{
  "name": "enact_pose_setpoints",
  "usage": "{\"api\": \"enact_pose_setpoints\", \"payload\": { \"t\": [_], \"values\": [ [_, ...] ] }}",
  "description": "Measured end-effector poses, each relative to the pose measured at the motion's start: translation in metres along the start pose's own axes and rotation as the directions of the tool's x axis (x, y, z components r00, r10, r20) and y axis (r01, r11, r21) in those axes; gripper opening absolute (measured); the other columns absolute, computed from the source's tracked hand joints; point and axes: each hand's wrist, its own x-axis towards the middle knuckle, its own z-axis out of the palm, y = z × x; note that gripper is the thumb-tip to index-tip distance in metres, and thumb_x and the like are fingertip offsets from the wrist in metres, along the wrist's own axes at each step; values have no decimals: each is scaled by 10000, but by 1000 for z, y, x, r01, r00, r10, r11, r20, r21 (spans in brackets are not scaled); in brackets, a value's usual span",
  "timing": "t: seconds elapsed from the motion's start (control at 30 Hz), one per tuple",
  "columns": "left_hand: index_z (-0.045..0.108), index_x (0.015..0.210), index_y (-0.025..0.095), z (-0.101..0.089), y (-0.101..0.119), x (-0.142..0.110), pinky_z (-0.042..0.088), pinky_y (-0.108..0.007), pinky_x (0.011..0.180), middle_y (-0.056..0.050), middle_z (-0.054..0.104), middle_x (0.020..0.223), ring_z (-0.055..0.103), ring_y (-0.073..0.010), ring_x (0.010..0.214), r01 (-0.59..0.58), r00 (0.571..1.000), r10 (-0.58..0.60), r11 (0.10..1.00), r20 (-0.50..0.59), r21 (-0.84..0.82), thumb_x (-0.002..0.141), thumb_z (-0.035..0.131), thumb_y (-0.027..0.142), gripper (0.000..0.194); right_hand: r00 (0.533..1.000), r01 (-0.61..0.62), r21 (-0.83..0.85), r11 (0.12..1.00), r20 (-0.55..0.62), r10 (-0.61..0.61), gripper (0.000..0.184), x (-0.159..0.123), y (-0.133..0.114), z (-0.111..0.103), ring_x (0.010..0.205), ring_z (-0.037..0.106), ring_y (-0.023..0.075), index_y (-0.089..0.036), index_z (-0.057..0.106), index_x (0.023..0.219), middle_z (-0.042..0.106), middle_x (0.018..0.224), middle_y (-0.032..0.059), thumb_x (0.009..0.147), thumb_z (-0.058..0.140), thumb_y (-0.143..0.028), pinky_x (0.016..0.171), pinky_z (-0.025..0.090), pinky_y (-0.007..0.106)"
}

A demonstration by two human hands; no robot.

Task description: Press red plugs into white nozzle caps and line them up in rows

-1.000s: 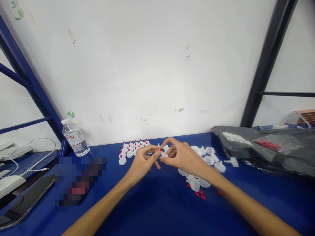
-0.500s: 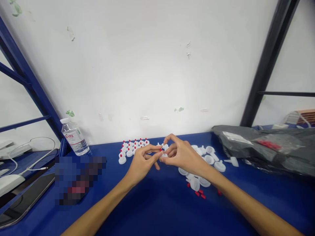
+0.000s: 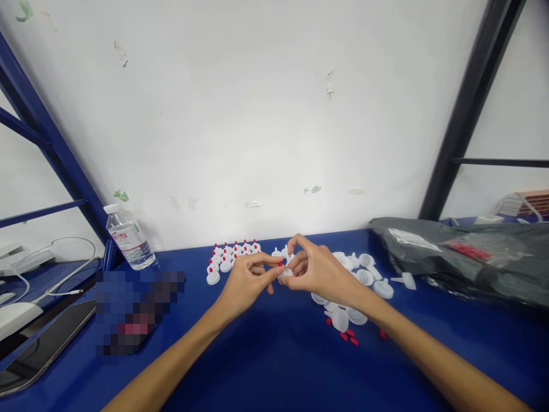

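Observation:
My left hand pinches a small red tip cap between thumb and forefinger. The cap sits at the top of a white nozzle cap, whose base my right hand grips; fingers partly hide both pieces. Left of my hands stand several white nozzle caps with red tips, upright in rows. Beyond my fingers are a few white nozzle caps without red tips. By my right wrist lies a loose pile of white nozzle caps, with several loose red tip caps in front.
A water bottle leans at the back left. A phone and a pixelated dark item lie at left. The grey plastic bag occupies the right, with a clear bag of red pieces on it. The wall closes off the back.
Both hands stay at nearly the same spot, the left fingers shifting slightly on the red tip cap, which now shows less. The view has tilted very little.

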Motion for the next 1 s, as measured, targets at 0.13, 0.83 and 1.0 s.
{"api": "enact_pose_setpoints", "payload": {
  "t": [0.13,0.83,1.0],
  "values": [
    [748,987,155,-1,-3,-1,464,-219,515,-55,736,811,651,-125,540,4,1000,-4,998,8,58,820,736,364,268,1000,-10,9,1000,13,10,362,0,3,5,616,662,167,-272,461,963,692,683,-56,726,733,-238,548,478,242],
    [730,957,248,-64,-14,22,448,-241,645,3,761,929,698,-195,800,121,988,-147,527,-50,841,776,569,159,258,988,61,-229,972,-126,-91,136,1,0,5,862,657,184,-256,570,1034,686,981,20,911,555,-312,684,491,291],
    [715,925,239,-71,-13,21,455,-301,693,-61,757,966,689,-271,882,215,968,-206,370,-146,904,753,575,140,243,988,65,-221,973,-123,-94,135,0,-3,3,853,661,186,-245,582,1031,694,976,30,910,539,-287,694,492,295]
  ]
}}
